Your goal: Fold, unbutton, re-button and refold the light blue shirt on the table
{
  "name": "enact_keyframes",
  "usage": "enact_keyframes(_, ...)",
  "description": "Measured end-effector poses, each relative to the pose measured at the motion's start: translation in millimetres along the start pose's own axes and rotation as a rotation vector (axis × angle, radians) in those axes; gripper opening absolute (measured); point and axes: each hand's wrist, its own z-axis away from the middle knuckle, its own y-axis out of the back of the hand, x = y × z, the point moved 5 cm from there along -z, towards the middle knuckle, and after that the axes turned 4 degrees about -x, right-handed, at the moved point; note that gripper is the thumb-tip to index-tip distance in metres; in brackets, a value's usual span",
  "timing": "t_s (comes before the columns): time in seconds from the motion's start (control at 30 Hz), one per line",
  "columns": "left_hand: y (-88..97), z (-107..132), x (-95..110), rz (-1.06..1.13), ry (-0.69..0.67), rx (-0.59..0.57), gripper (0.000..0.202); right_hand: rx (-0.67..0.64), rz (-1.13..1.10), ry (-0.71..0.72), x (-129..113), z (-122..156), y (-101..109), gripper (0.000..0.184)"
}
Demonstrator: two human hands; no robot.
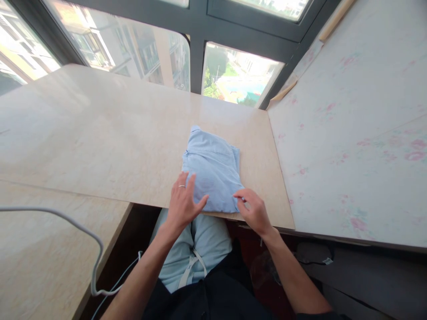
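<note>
A light blue garment [213, 171], perhaps a shirt, lies folded on the stone-like ledge in front of me. A narrow tip of it points toward the window. My left hand [187, 198], with a ring on one finger, rests at the garment's near left side. Its fingers and thumb are spread. At the near right corner, my right hand [251, 209] has thumb and forefinger drawn together on the garment's edge. How much cloth is in that pinch is hidden by the fingers.
The beige ledge [110, 133] runs along a dark-framed window [196, 49]. A flower-patterned wall [353, 146] bounds it on the right. On the lower left, a white cable [76, 224] crosses another beige surface [40, 262]. My legs [210, 235] are under the ledge's front edge.
</note>
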Motion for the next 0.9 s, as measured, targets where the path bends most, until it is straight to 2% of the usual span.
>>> enact_keyframes(0.1,-22.6,-18.3,20.9,-0.076,-0.242,-0.072,0.058,-0.188,0.088,0.295,-22.1,-5.2,-37.8,0.037)
enact_keyframes(0.17,-38.1,-29.4,24.5,-0.128,-0.305,-0.144,0.055,-0.236,0.158,0.352,-15.3,-7.4,-56.7,0.044)
enact_keyframes(0.27,-50.9,-37.6,20.7,-0.176,-0.323,-0.174,0.054,-0.256,0.231,0.355,10.5,-4.5,-68.3,0.050)
enact_keyframes(0.37,-53.2,-36.5,16.9,-0.191,-0.341,-0.153,0.056,-0.294,0.247,0.375,33.4,6.4,-63.0,0.049)
enact_keyframes(0.5,-52.8,-34.8,14.6,-0.193,-0.337,-0.165,0.053,-0.312,0.154,0.364,47.1,20.1,-42.3,0.045)
enact_keyframes(0.67,-54.0,-36.0,12.3,-0.171,-0.337,-0.187,0.058,-0.251,0.034,0.244,48.8,32.1,-11.7,0.041)
enact_keyframes(0.8,-54.4,-35.6,11.3,-0.155,-0.343,-0.188,0.063,-0.248,0.092,0.306,42.3,40.3,0.5,0.024)
enact_keyframes(0.9,-53.8,-35.5,11.4,-0.141,-0.342,-0.188,0.063,-0.230,0.149,0.347,41.1,41.5,0.7,0.023)
